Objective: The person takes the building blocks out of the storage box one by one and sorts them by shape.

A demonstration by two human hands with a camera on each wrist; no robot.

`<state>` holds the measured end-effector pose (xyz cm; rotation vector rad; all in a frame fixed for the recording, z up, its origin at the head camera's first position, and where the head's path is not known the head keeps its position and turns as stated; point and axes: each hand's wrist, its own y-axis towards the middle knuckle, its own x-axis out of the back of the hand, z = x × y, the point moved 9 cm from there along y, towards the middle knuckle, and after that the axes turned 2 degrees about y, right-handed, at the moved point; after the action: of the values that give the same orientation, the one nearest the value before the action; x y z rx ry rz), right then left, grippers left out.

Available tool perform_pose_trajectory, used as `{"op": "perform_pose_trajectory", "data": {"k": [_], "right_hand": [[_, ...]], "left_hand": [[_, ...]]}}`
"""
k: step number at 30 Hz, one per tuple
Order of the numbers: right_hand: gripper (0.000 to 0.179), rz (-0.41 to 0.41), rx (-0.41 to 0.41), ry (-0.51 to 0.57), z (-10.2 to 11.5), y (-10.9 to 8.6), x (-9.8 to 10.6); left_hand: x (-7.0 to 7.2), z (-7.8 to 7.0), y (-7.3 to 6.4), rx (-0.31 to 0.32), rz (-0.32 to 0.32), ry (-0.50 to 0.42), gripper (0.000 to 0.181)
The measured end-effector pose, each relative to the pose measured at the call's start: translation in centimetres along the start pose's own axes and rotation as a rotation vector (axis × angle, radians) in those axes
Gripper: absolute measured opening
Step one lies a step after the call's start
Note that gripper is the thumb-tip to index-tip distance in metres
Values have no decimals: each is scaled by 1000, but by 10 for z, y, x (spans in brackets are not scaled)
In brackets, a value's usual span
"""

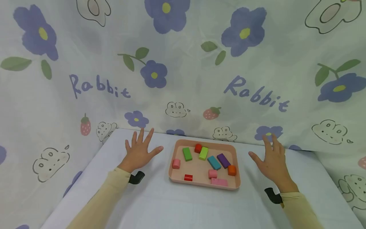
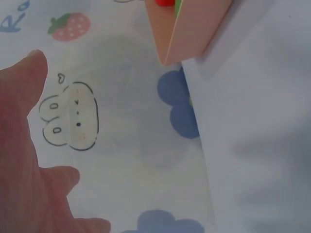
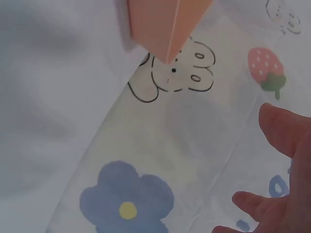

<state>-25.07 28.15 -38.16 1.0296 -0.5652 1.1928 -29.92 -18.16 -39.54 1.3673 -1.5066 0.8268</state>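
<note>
My left hand [image 1: 138, 156] is held over the table to the left of a shallow peach tray [image 1: 197, 181], fingers spread and holding nothing. On the tray's other side my right hand [image 1: 273, 163] hovers with its fingers extended, also holding nothing. Inside the tray lie a green block [image 1: 187, 154], a lime block [image 1: 203, 153], a blue block [image 1: 214, 162], a purple block [image 1: 223, 161] and a flat pink block [image 1: 219, 182]. Among them are pink cylinders [image 1: 176, 163], red pieces [image 1: 188, 177] and an orange piece [image 1: 232, 170]. Each wrist view shows a tray corner [image 2: 187, 34] apart from the fingers.
A white table [image 1: 160, 206] carries the tray. Behind and beside it hangs a white cloth [image 1: 183, 92] printed with flowers, rabbits and strawberries. Black curved pieces [image 1: 136, 177] are attached at both wrists, by the sleeve cuffs.
</note>
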Motion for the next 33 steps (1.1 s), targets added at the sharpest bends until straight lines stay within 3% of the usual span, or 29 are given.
{"op": "perform_pose_trajectory", "data": {"k": [18, 33], "right_hand": [[85, 114, -31, 56, 31, 9, -28], [74, 183, 24, 150, 56, 5, -60]], "left_hand": [[-33, -20, -10, 13, 52, -63, 94], [-55, -43, -21, -6, 54, -170, 91]]}}
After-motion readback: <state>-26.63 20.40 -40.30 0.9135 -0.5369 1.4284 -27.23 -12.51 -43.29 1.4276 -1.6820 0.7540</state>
